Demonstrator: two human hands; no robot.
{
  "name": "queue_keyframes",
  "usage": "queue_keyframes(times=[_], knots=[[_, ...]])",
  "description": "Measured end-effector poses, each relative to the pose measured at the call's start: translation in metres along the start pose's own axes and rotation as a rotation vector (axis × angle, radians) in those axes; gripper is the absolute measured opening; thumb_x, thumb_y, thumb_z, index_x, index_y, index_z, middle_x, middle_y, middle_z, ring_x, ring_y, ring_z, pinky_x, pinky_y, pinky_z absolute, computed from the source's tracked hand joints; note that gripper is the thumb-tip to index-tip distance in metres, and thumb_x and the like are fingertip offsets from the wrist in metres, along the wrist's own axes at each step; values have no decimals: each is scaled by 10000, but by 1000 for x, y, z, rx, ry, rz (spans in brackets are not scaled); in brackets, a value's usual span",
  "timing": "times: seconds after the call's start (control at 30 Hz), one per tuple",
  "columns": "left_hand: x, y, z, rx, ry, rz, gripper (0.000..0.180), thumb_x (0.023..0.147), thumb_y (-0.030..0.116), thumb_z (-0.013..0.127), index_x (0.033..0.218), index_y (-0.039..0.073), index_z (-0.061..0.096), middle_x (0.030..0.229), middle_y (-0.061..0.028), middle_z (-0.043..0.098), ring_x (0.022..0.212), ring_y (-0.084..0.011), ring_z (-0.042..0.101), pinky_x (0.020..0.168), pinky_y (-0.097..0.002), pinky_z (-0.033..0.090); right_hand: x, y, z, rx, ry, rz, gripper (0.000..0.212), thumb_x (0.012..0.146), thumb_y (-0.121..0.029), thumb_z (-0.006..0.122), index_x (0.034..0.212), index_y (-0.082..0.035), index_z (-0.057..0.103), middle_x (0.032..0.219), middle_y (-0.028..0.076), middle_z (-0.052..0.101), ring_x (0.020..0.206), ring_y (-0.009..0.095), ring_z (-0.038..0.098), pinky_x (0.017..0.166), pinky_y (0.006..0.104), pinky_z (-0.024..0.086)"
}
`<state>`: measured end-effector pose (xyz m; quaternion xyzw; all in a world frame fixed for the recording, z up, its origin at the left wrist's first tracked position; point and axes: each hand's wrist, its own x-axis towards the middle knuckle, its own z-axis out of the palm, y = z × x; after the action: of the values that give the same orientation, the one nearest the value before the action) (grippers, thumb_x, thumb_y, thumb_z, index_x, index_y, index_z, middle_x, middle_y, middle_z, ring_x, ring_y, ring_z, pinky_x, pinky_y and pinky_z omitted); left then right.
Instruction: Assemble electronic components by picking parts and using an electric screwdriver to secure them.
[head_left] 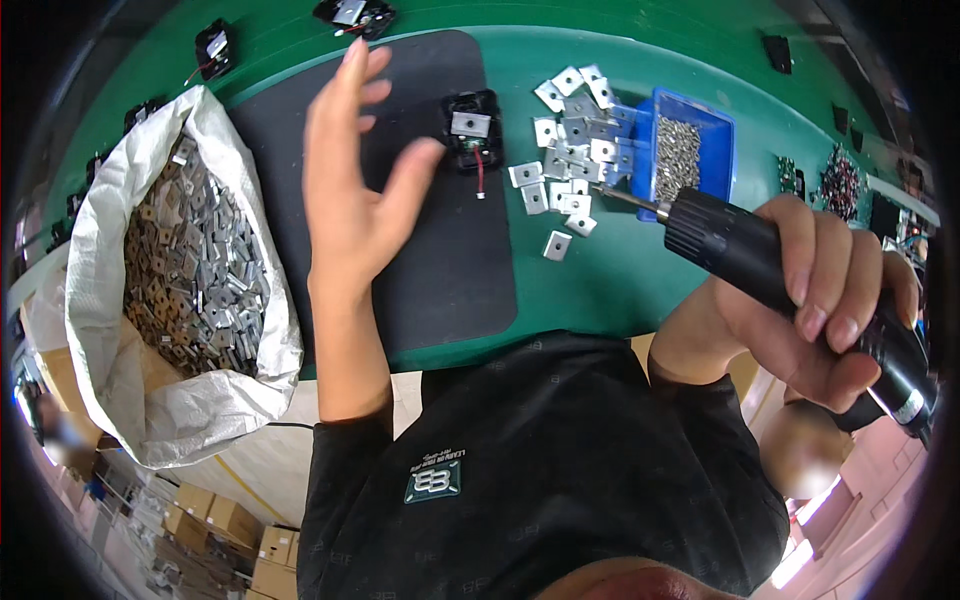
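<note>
My left hand (352, 190) is raised over the dark grey mat (440, 280), fingers stretched out and holding nothing. Just right of its thumb lies a black plastic housing (489, 150) with a silver metal plate (470, 124) on it and a short red wire ending in a white connector. In my right hand (830, 270) is a black electric screwdriver (725, 240), gripped round its body. Its bit points left, with the tip over or near a scattered group of square metal plates (575, 130) that have holes. Whether the tip touches one, I cannot tell.
A blue bin (726, 165) of small screws (677, 155) stands behind the screwdriver's tip. At the left, a white woven sack (85, 300) is full of metal pieces. More black housings (213, 48) lie along the far side of the green table (600, 290). Another person is blurred at the lower right.
</note>
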<state>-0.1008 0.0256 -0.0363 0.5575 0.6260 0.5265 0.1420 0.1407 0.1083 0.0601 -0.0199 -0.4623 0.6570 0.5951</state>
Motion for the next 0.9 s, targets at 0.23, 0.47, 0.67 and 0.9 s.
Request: queue_keyframes(times=[0.23,0.47,0.67,0.9], knots=[[-14,-12,7,343,-380,-52,901,562,140,818,1356,107,393,1347,-81,454,1262,-263,401,991,-393,299,13,48,12,-148,-208,155,355,792,-233,639,1129,-179,541,775,-61,524,655,79,481,687,252,347],[-17,-12,12,267,-261,-100,878,578,128,793,1363,150,400,1354,-40,453,1223,-238,421,973,-400,311,17,83,18,-239,-219,185,361,807,-222,608,1145,-165,494,747,-43,479,653,99,454,677,287,333],[-2,-18,27,163,-264,32,877,570,126,799,1356,180,415,1343,-34,466,1203,-247,440,963,-390,333,16,90,2,-248,-146,120,451,835,-183,567,1260,-157,421,751,9,474,634,157,481,658,354,407],[-5,-23,27,113,-236,21,797,539,207,828,1261,132,500,1163,-65,561,1060,-264,520,920,-378,364,16,98,2,-230,-114,125,460,822,-157,557,1261,-149,421,754,17,483,626,161,482,672,366,424]])
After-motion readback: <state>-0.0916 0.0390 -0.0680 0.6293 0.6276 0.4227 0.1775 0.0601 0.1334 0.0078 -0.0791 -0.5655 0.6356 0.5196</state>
